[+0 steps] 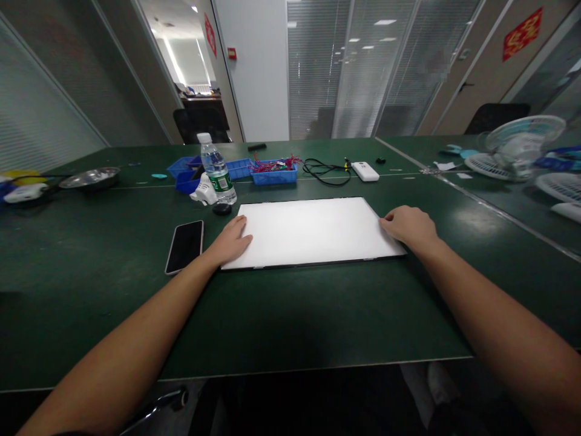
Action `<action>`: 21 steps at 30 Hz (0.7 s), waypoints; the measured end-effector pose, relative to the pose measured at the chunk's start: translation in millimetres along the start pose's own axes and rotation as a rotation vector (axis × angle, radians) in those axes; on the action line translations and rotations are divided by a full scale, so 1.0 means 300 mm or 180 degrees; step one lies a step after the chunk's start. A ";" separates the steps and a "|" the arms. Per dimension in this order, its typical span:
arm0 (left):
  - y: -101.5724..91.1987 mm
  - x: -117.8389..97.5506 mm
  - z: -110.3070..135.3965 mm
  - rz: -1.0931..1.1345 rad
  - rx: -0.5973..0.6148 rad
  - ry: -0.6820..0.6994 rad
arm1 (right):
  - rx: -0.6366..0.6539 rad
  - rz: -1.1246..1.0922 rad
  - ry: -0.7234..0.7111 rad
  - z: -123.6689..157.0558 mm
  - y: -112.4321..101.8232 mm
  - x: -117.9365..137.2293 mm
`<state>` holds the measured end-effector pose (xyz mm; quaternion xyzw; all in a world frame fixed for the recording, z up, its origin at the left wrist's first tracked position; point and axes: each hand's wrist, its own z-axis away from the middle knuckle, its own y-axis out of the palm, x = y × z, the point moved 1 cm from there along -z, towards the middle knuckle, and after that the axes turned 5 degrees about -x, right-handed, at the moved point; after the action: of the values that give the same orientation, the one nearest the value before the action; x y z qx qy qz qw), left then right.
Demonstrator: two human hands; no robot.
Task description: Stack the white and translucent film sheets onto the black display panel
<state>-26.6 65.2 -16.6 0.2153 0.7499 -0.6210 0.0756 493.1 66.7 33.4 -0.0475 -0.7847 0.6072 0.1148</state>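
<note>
A flat white rectangular panel point(313, 233) with a thin dark edge lies on the green table in front of me. My left hand point(232, 241) grips its left side, the thumb resting on the white face and the other fingers along the edge. At the opposite side my right hand point(408, 225) has its fingers closed on the panel's right edge; some fingertips are hidden from view. A phone point(185, 247) with a dark screen lies left of my left hand. Just beyond that hand sits a small black object point(222, 209), perhaps a mouse.
Behind the panel stand a water bottle point(216, 169), crumpled white tissue point(204, 191) and a blue tray point(274, 175) of red wires. Further right are a black cable point(327, 172) and a white box-shaped device point(365, 171). Fan parts point(521, 148) lie far right, a metal dish point(91, 178) left.
</note>
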 end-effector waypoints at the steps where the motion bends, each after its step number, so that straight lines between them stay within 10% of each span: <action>1: 0.001 0.001 -0.002 0.0000 -0.0011 0.0012 | 0.0008 -0.0013 -0.0011 0.000 0.001 0.001; 21: 0.023 0.019 0.006 -0.0087 -0.0038 0.0148 | 0.0325 0.0250 -0.0147 0.017 0.013 0.035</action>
<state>-29.1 65.7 -25.3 0.2189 0.7580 -0.6123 0.0509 481.5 65.2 29.6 -0.0583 -0.7527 0.6515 0.0751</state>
